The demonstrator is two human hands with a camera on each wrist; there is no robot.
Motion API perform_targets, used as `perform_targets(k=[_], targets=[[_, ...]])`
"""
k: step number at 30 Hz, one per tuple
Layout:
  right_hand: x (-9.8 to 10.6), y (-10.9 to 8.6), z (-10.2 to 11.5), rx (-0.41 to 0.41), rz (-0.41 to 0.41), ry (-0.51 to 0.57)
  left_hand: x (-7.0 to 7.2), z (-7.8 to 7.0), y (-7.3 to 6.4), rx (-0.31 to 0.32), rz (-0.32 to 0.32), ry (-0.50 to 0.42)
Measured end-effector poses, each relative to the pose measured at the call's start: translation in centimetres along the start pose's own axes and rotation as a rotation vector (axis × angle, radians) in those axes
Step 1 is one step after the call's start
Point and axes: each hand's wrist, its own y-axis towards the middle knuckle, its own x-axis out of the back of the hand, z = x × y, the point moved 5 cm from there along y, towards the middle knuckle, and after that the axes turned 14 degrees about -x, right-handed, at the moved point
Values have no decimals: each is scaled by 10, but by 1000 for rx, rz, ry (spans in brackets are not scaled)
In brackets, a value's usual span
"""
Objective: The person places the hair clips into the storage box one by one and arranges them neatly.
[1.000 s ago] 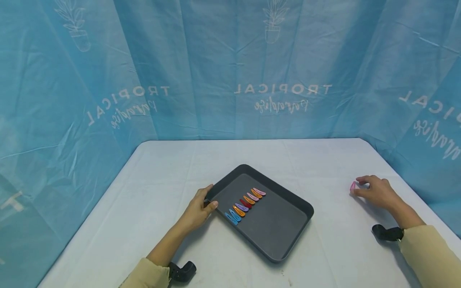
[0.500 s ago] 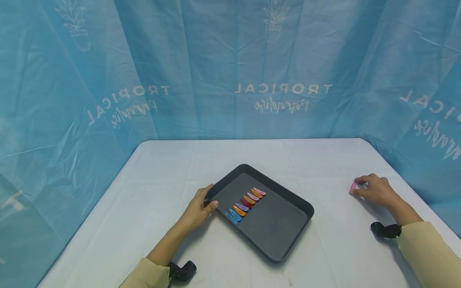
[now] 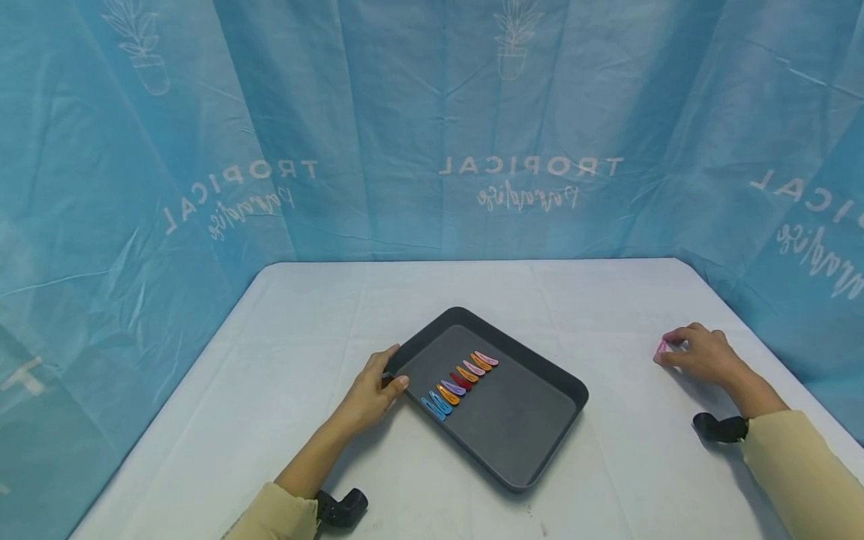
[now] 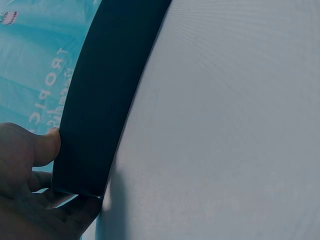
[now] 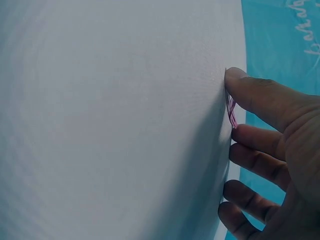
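Note:
A dark grey rectangular tray (image 3: 533, 416) lies turned at an angle on the white table. Its left corner is gripped by my left hand (image 3: 370, 394), thumb over the rim and fingers on the outer wall; the left wrist view shows the thumb and fingers about the tray's dark side wall (image 4: 100, 110). Inside the tray a slanting row of snap hair clips (image 3: 448, 394) runs in blue, orange, purple, red and pink. Far to the right, my right hand (image 3: 698, 356) pinches a pink hair clip (image 3: 661, 348) at the tabletop between thumb and index finger. In the right wrist view the pink clip (image 5: 231, 112) is partly hidden.
The white cloth-covered table (image 3: 324, 315) reaches back to a blue printed curtain (image 3: 405, 135), which also hangs at both sides. A black wrist camera (image 3: 344, 510) sits at the left wrist and another black camera (image 3: 718, 427) at the right.
My right hand has shifted slightly left and away, the pink clip staying at its fingertips. The left hand and the tray have not moved.

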Motion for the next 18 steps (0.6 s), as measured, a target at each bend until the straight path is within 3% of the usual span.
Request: perform_targets(k=[7, 11, 18], targets=[[0, 1, 1, 7, -6, 8, 0, 0, 0, 9, 1, -6], [3, 0, 8, 53, -10, 31, 0, 0, 0, 8, 3, -5], [14, -8, 42, 160, -43, 62, 1, -2, -1, 4, 1, -2]])
